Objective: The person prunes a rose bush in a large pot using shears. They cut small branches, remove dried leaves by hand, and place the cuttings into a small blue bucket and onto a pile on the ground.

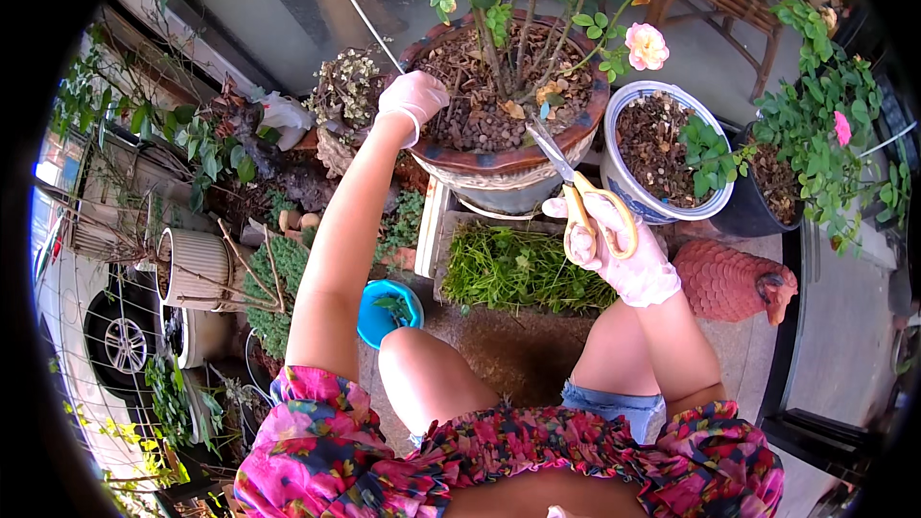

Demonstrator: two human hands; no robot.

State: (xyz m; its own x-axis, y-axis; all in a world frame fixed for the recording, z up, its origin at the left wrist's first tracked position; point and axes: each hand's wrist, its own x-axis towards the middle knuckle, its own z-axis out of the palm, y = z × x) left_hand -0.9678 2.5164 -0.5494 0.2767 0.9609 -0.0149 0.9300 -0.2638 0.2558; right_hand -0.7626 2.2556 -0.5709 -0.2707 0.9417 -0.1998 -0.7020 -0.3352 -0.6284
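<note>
My right hand point(633, 266), in a thin whitish glove, grips scissors point(552, 151) by their pale yellow handles. The blades point up and left over the near rim of a large brown-rimmed pot point(504, 158). At that pot's left rim is my left hand point(414, 101), also gloved, with its fingers curled; whether something is inside them is hidden. A thin white rod or cord point(360, 7) runs down to just behind this hand. A rose bush point(529, 36) with woody stems grows from soil strewn with dry leaves and pebbles. Its pale pink bloom point(646, 47) hangs at the right.
Below the large pot lies a trough of cut greenery point(525, 266). A blue bucket point(388, 313) with leaves stands by my left knee. To the right are a blue-and-white pot point(669, 151), a black pot point(770, 194) and a reddish bird-shaped figure point(730, 280). Ribbed planters point(198, 266) stand left.
</note>
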